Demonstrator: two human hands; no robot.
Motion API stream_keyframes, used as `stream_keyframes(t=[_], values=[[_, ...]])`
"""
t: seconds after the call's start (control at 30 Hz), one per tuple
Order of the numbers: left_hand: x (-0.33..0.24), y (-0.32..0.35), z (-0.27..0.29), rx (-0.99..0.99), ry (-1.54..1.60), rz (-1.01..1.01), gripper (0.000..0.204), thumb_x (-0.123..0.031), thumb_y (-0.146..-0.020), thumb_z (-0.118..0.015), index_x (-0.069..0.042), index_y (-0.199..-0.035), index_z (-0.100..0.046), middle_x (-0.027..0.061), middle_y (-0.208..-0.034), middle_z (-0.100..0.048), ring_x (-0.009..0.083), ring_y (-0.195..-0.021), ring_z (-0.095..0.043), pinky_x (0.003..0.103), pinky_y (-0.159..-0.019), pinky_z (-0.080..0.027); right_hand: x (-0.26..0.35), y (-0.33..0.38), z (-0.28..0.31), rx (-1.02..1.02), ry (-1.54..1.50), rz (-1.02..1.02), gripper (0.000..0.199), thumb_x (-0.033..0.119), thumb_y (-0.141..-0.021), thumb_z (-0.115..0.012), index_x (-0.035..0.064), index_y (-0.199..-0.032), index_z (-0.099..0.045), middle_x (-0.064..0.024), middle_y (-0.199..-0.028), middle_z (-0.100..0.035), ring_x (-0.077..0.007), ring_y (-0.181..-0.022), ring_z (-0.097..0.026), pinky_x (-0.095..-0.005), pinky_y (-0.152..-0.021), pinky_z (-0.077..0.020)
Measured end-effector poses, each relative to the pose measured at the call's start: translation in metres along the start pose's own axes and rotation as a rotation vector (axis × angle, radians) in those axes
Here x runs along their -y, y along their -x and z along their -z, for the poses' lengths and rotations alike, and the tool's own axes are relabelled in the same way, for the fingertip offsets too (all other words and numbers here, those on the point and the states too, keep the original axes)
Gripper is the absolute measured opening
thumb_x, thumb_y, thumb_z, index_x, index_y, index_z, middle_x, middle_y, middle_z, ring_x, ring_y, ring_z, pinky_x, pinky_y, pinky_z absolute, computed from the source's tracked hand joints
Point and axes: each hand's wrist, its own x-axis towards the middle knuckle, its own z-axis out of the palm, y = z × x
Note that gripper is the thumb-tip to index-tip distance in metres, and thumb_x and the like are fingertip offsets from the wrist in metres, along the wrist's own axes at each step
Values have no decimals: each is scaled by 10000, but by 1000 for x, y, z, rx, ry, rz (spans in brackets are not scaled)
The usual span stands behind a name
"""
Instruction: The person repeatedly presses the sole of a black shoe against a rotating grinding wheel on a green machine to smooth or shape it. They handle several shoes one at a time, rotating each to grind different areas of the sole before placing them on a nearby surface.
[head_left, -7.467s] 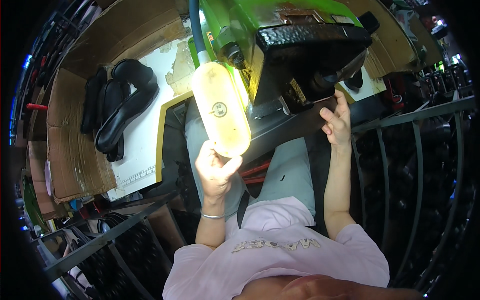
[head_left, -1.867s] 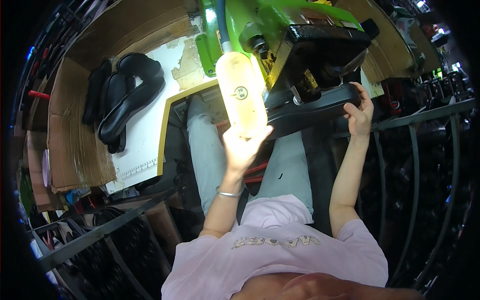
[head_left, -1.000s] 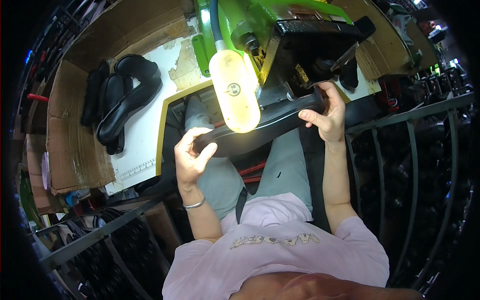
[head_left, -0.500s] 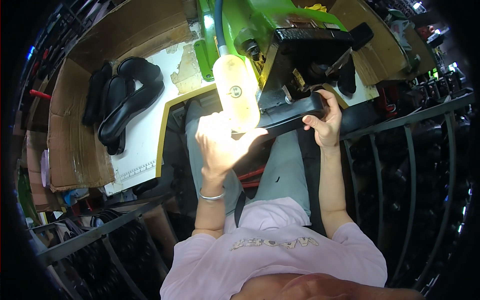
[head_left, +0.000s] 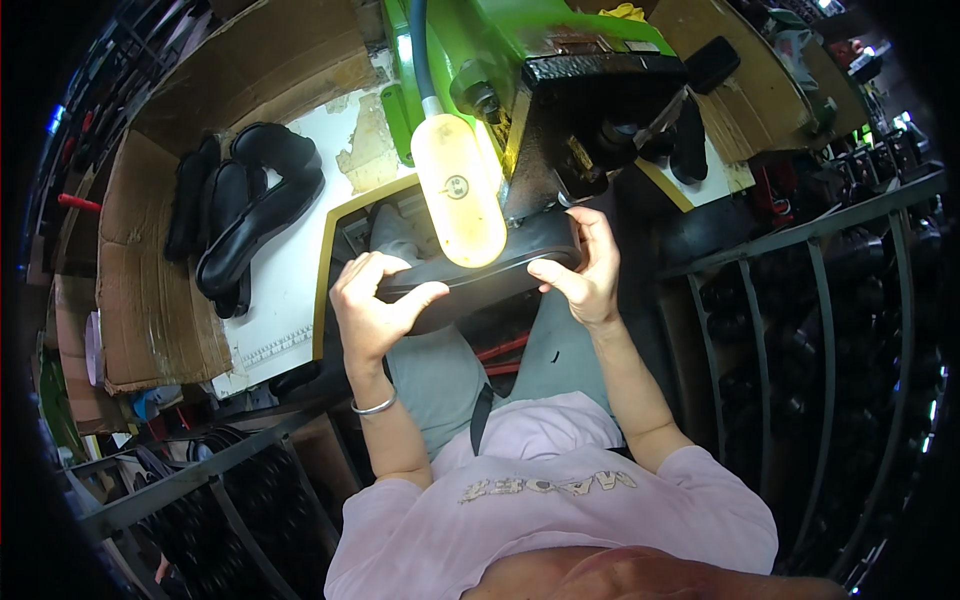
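A long black shoe sole (head_left: 470,285) lies across my lap, held at both ends. My left hand (head_left: 372,305) grips its left end with fingers curled over the top edge. My right hand (head_left: 585,270) clasps the right end, close under the black head of a green machine (head_left: 560,90). A yellowish lamp head (head_left: 458,190) on a dark hose hangs in front of the sole's middle and hides part of it. A metal bangle sits on my left wrist.
Several black soles (head_left: 235,215) are stacked on the white worktop (head_left: 280,300) at the left, beside cardboard sheets (head_left: 150,290). Metal rack bars (head_left: 830,300) with dark goods stand at the right, and more bars (head_left: 190,480) at the lower left.
My left hand came down from the lamp head and took hold of the sole's left end. The right hand kept its grip and brought the sole slightly lower, toward me.
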Motion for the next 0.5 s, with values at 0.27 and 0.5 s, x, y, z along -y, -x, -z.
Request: stream_keyframes(t=[0.27,0.5], values=[[-20,8,-21,79,-49,-66,455,-372,-639,-860,-38,-865,-649,108,-814,-662,300,-705,-634,357,-652,-501,-10,0,13,50,145,147,598,62,-688,-851,-4,-1162,-492,-104,-1023,-624,-158,-944,-601,-294,-855,-483],[-45,-12,-26,158,-110,-37,469,-310,-639,-869,-26,-969,-695,154,-816,-691,327,-751,-670,350,-734,-534,-16,-1,11,24,69,94,629,37,-679,-853,5,-1171,-462,-100,-1055,-609,-157,-963,-595,-293,-851,-489]])
